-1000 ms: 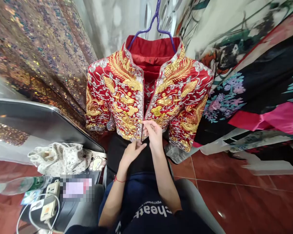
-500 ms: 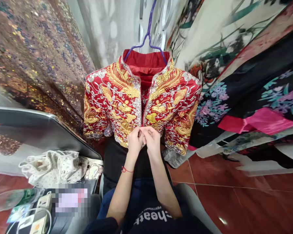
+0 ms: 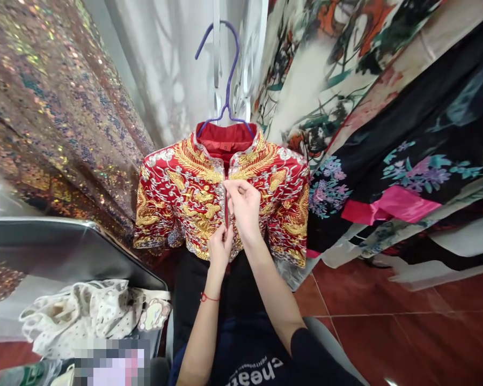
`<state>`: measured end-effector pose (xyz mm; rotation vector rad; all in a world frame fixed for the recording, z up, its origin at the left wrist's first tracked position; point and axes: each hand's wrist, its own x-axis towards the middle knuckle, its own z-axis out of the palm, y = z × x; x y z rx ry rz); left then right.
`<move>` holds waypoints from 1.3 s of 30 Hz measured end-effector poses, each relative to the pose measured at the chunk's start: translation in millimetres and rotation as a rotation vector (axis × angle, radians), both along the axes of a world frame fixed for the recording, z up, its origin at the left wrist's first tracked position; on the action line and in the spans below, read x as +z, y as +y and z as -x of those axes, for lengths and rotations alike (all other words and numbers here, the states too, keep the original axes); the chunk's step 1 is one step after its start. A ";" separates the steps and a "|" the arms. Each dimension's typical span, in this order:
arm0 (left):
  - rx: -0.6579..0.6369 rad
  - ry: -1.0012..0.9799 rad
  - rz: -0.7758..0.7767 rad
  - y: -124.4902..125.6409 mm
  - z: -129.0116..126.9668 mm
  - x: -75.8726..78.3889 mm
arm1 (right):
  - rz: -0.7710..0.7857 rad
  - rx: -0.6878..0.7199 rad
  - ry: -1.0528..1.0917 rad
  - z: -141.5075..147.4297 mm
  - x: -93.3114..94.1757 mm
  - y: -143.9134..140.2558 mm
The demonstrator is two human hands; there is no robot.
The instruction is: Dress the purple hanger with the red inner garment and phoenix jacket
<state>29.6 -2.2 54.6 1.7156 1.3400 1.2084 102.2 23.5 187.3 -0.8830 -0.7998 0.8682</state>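
Embroidered red jacket hangs in front of you, purple hanger arms inside its collar. Your left hand pinches the front opening near the lower hem; your right hand pinches it higher, below the collar. Black chair: dotted white cloth by the seat's back edge. Plastic bottle nearer you, cut off; can't tell its contents.

Red short-sleeved jacket, embroidered gold and silver, on purple hanger, collar parted.
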 end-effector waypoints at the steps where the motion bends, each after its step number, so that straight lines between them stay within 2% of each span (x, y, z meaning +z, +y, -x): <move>1: 0.000 -0.001 -0.001 1.8 0.0 1.7 | -0.020 -0.019 0.000 1.7 7.1 5.7; 3: -0.003 0.002 -0.005 5.2 -1.6 4.4 | -0.040 -0.055 -0.013 3.9 17.4 14.1; 6: 0.011 0.025 -0.020 7.9 -6.2 5.5 | -0.028 -0.083 -0.076 2.6 22.2 17.1; 11: -0.027 0.190 -0.026 10.1 -3.4 5.0 | -0.017 -0.035 -0.188 -8.0 12.9 11.6; 14: -0.056 0.217 -0.093 19.3 8.0 18.6 | -0.018 -0.004 -0.186 -13.2 6.8 14.1; 17: 0.060 0.108 -0.326 34.0 21.8 55.7 | -0.014 0.031 -0.207 -15.8 2.4 18.3; 18: 0.103 0.081 -0.436 39.0 26.1 72.8 | -0.008 0.042 -0.215 -16.0 1.1 19.2; 20: 0.093 0.114 -0.597 48.1 33.0 109.7 | 0.010 0.051 -0.220 -15.6 -1.6 20.2; 23: 0.025 0.367 -0.650 60.2 38.4 156.6 | 0.020 0.054 -0.202 -13.5 -6.0 20.9; 25: 0.007 0.573 -0.668 67.6 39.7 174.2 | 0.017 0.064 -0.181 -12.2 -9.0 21.7; 28: 0.030 0.725 -0.705 76.1 41.0 180.9 | 0.017 0.083 -0.161 -12.2 -11.6 22.9; 34: 0.030 0.652 -0.738 80.0 44.7 172.8 | 0.005 0.042 -0.209 -16.4 -9.1 23.1; 37: 0.032 0.625 -0.748 78.2 44.7 172.9 | 0.037 -0.014 -0.360 -20.4 -7.1 22.6; 39: 0.024 0.599 -0.750 76.0 45.7 175.6 | 0.079 -0.136 -0.548 -25.6 -4.5 19.8</move>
